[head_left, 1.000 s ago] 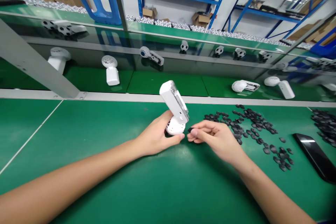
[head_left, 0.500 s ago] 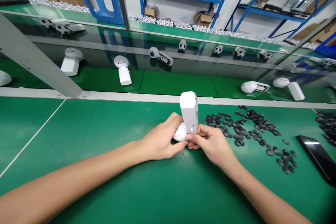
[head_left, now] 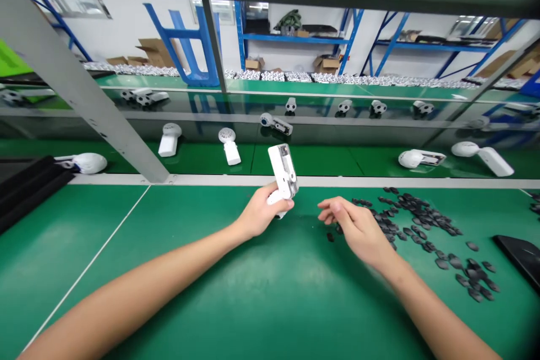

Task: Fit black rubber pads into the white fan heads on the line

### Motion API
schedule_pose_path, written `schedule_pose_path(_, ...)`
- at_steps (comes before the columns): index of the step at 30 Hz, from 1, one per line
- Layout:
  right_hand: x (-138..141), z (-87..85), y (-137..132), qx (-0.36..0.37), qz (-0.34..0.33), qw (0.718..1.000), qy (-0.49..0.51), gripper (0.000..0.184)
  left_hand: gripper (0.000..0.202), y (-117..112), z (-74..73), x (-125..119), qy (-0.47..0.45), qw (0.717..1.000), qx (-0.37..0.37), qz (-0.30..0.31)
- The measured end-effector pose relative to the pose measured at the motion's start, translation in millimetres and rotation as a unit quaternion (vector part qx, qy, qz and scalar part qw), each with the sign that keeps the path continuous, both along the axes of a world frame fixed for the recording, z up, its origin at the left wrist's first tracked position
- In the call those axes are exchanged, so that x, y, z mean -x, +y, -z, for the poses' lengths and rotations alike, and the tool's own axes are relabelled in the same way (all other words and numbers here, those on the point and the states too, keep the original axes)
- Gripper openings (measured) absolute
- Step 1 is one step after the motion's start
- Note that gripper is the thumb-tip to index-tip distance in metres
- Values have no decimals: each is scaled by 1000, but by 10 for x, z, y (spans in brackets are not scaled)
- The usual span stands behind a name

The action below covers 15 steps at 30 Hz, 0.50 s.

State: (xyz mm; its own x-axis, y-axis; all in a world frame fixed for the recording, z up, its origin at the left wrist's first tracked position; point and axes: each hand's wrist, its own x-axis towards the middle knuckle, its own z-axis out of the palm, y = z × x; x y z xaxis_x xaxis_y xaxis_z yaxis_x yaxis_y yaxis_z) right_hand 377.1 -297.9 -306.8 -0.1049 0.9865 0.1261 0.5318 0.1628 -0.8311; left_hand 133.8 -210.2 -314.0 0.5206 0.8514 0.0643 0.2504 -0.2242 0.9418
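My left hand [head_left: 259, 212] is closed around a white handheld fan [head_left: 283, 169], gripping it by its rounded head. The fan's handle points up and tilts left, and its side shows an uncovered cavity with inner parts. To the right, apart from the fan, my right hand [head_left: 356, 228] hovers over the green table with its fingers curled and the thumb against them. Whatever may be between those fingertips is hidden. Small black pieces [head_left: 330, 237] lie just under and beside that hand.
Many black pieces [head_left: 426, 214] are scattered at right, near a dark phone-like slab [head_left: 518, 259]. Beyond the white rail [head_left: 295, 181], several white fans [head_left: 231, 152] lie on a green strip. A slanted metal post [head_left: 105, 118] stands at left, above a black object [head_left: 29, 191].
My right hand has let go of the fan and moved right, towards the black pieces. My left hand has turned the fan so its cavity side faces me. The view has tilted up.
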Motion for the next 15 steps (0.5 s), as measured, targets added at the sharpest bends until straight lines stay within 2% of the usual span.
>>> schedule_pose_path(2, -129, -1, 50, -2, 29, 999, -30, 43, 44, 259, -98, -95, 82, 996, -19, -33)
schedule_pose_path(6, -357, 8, 132, 15, 64, 994, -92, 42, 55, 1004, -286, -311, 187, 977, -42, -94)
schedule_pose_path(8, -446, 1, 142, 35, 32, 990, -129, 38, 50, 1348, -317, -386, 245, 957, -70, -137)
schedule_pose_path(10, -500, -12, 128, 59, -33, 985, -157, 32, 45, 1598, -295, -419, 293, 936, -98, -171)
schedule_pose_path(12, -512, -18, 99, 64, -93, 978, -174, 24, 43, 1749, -247, -399, 328, 915, -125, -198)
schedule_pose_path(15, -468, 3, 50, 47, -129, 970, -200, 15, 45, 1849, -192, -268, 362, 884, -160, -248)
